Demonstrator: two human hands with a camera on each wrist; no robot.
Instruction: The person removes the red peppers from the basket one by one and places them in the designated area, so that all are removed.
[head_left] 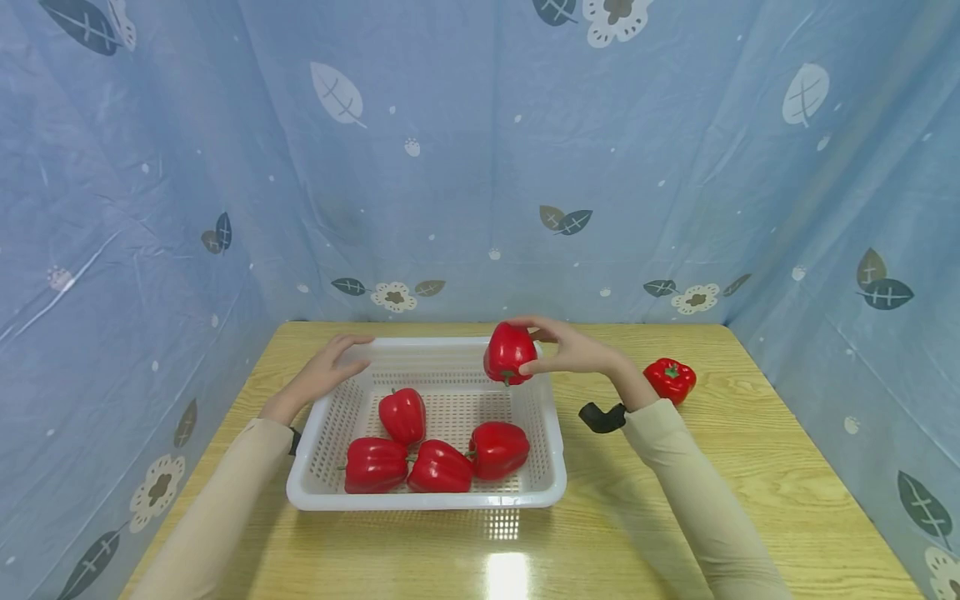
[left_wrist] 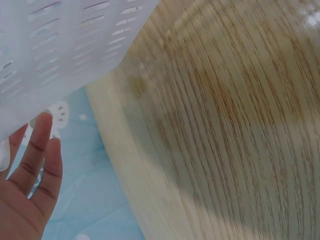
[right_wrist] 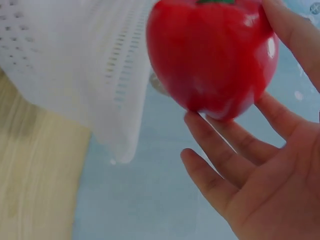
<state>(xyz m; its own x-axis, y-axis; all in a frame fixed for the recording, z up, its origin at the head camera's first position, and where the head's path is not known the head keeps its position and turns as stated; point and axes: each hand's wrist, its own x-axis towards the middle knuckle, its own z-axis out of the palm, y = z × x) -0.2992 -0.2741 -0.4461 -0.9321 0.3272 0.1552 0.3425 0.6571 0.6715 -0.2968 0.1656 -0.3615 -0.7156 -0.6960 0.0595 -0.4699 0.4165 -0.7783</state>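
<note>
My right hand [head_left: 573, 348] pinches a red bell pepper [head_left: 509, 353] between thumb and fingers, over the back right corner of a white plastic basket [head_left: 426, 502]. The pepper's green stem points down towards me in the head view. In the right wrist view, fingertips press the underside of this pepper [right_wrist: 212, 55], and the right hand [right_wrist: 280, 185] is beside the basket wall. My left hand [head_left: 322, 371] is at the basket's back left corner, its fingers loosely spread and fingertips at the rim. Several red bell peppers [head_left: 440, 467] lie inside the basket.
Another red bell pepper [head_left: 670, 381] sits on the wooden table [head_left: 675, 508], right of the basket and behind my right forearm. A blue patterned curtain [head_left: 465, 167] hangs around the table's back and sides. Black camera mounts [head_left: 602, 418] are on the wrists.
</note>
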